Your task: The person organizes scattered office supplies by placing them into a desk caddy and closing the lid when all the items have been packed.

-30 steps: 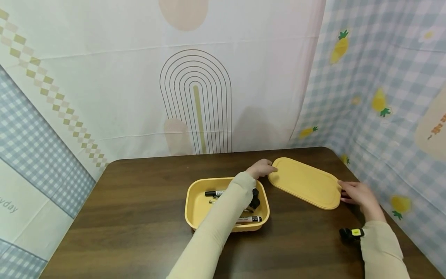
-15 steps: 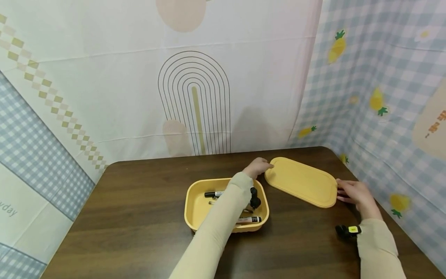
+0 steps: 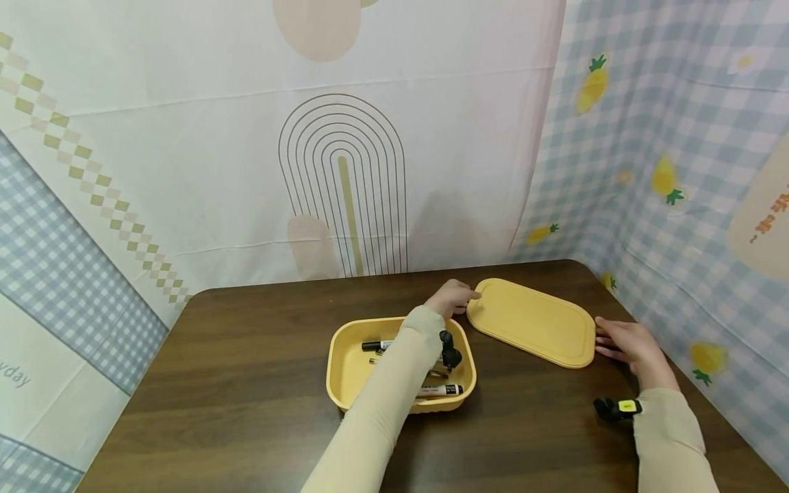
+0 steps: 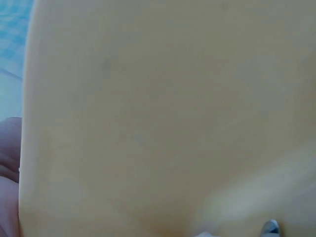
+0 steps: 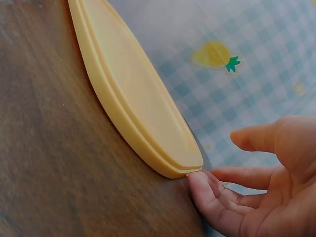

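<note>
A yellow lid (image 3: 533,322) with rounded corners lies flat at the table's back right. At its left end is my left hand (image 3: 451,298), its thumb reaching over the rim; whether the fingers pinch it is hidden. By the opposite end is my right hand (image 3: 631,344). In the right wrist view, fingertips of the right hand (image 5: 261,182) meet the lid's end (image 5: 143,103), while the thumb stands apart from it. Under my left forearm sits a yellow bin (image 3: 348,370) with markers (image 3: 440,390) and other small items, partly hidden. Its wall (image 4: 158,98) fills most of the left wrist view.
The brown wooden table (image 3: 246,383) ends at a patterned cloth (image 3: 487,137) behind and on the right. Close to the lid's far side runs the table's back edge. A black camera (image 3: 450,352) on my left wrist hangs over the bin.
The lid has shifted slightly left with both hands since a second ago, then stays put over the last half second. The head view has also drifted a little.
</note>
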Motion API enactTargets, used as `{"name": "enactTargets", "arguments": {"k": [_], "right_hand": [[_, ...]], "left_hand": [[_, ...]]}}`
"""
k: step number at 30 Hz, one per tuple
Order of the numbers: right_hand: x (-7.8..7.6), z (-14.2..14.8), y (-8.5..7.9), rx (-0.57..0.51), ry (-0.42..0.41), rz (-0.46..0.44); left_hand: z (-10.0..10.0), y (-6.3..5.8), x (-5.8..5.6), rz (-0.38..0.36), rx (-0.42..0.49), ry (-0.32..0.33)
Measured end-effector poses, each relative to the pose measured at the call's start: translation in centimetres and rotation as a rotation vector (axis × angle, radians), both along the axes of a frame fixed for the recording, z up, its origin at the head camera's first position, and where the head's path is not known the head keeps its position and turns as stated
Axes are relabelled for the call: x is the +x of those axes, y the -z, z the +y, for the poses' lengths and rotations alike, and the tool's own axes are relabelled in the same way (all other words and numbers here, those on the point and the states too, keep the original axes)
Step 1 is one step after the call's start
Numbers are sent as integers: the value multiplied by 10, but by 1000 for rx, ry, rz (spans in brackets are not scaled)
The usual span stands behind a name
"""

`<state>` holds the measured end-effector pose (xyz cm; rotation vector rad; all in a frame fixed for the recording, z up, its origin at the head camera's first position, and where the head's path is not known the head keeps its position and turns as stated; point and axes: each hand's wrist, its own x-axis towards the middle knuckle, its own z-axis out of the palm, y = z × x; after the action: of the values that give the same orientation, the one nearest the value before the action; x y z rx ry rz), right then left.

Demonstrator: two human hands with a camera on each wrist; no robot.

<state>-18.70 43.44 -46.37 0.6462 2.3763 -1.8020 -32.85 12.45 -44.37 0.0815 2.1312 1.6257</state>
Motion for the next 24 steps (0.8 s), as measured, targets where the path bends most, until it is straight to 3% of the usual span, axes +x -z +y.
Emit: {"name": "enactTargets", "arguments": {"k": [4, 8, 15, 24], "right_hand": [[0, 1, 0, 8, -3, -5], [-1, 1, 0, 12, -7, -10], [-1, 2, 1, 3, -26, -10], [0, 1, 2, -14, -30, -4]], "left_hand": [[2, 3, -2, 14, -2, -36], [-1, 4, -4, 1, 52, -48], [-10, 3, -8, -51, 154, 16], [-12, 2, -12, -113, 187, 98]]}}
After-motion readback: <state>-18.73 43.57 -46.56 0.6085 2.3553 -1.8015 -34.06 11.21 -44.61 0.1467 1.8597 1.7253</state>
